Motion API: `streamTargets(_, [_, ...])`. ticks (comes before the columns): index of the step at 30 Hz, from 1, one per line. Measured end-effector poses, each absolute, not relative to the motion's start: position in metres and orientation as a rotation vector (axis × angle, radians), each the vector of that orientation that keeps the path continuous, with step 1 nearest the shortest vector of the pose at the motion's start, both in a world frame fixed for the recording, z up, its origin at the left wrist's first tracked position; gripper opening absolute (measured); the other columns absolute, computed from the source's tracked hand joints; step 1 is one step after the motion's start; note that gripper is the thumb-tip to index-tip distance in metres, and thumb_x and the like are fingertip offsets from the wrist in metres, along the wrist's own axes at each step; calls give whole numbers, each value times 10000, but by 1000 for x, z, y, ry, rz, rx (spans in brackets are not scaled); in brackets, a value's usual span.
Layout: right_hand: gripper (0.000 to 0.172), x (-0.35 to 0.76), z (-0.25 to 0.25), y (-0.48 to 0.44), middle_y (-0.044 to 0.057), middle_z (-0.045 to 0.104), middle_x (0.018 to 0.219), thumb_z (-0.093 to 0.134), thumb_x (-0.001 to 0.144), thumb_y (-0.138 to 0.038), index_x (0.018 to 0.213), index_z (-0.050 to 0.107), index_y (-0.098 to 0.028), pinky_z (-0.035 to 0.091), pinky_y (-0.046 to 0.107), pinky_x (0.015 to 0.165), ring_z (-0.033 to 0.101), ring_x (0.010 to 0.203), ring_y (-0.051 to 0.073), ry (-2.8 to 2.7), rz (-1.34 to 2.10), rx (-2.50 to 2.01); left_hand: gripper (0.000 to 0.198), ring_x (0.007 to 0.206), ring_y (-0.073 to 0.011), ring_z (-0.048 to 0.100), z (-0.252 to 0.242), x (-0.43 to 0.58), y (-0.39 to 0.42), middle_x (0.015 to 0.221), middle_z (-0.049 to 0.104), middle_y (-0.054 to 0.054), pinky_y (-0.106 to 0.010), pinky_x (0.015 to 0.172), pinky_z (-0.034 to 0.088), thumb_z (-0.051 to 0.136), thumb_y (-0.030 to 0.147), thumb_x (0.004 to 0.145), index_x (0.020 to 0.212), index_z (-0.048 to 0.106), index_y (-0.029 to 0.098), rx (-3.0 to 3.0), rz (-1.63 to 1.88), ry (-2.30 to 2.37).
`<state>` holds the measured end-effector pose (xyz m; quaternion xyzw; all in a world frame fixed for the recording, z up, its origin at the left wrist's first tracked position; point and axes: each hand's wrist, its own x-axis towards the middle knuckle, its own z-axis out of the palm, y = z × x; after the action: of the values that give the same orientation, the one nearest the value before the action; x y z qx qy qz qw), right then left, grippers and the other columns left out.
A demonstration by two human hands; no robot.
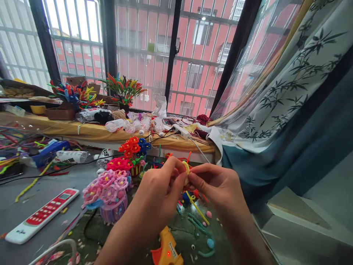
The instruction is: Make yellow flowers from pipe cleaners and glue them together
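Note:
Both hands meet near the middle of the view around a small yellow fuzzy piece (186,167). My left hand (162,187) pinches it from the left, with curled fingers. From the right, my right hand (216,184) grips its edge between thumb and forefinger. A yellow pipe cleaner stem (198,208) slants down below the fingers; whether it joins the held piece is hidden. Under my hands lies a yellow glue gun (167,248) with a small red light. Green pipe cleaners (200,229) and small pompoms (210,243) are scattered beside it.
Left of my hands stand pink fuzzy flowers (107,187) in a striped pot, with red and blue ones behind. A white remote (42,215) and plastic bottles (73,157) lie farther left. A cluttered sill (91,129) runs below the barred window; a curtain (275,154) hangs right.

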<state>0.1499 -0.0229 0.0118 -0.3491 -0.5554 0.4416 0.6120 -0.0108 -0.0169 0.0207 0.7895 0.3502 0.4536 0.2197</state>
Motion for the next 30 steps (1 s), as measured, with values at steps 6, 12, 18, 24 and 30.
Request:
streamTargets(6, [125, 146, 14, -28, 23, 780, 692, 882, 700, -282, 769, 799, -219, 591, 275, 624, 725, 643, 184, -1294, 909, -841, 133, 502, -87, 498, 24, -6, -21, 634, 574, 37, -194, 449, 376, 566, 252, 914, 794, 565, 197, 1877, 1330, 906])
streamTargets(12, [138, 154, 19, -29, 23, 782, 731, 870, 724, -320, 792, 804, -219, 583, 251, 659, 722, 677, 162, -1338, 1046, -828, 127, 485, -69, 468, 29, -6, -25, 618, 562, 45, -180, 425, 343, 619, 249, 862, 762, 566, 193, 1660, 1326, 808])
streamTargets(18, [206, 156, 14, -21, 8, 766, 707, 912, 661, -287, 798, 782, -205, 587, 233, 621, 708, 634, 143, -1292, 1143, -810, 131, 503, -75, 493, 30, -4, -27, 605, 560, 46, -186, 454, 370, 640, 228, 836, 742, 557, 191, 1591, 1358, 849])
streamTargets(24, [212, 157, 10, -18, 0, 758, 669, 925, 644, -247, 802, 788, -212, 593, 223, 607, 708, 605, 132, -1233, 1232, -743, 174, 514, -76, 499, 30, -6, -28, 631, 580, 36, -194, 470, 388, 651, 243, 845, 730, 530, 193, 1503, 1323, 785])
streamTargets(30, [224, 156, 11, -18, 3, 742, 658, 929, 633, -251, 816, 805, -217, 564, 228, 589, 671, 596, 128, -1228, 1157, -766, 179, 567, -105, 568, 28, -7, -25, 686, 615, 10, -215, 499, 442, 642, 261, 842, 723, 525, 196, 1555, 1318, 782])
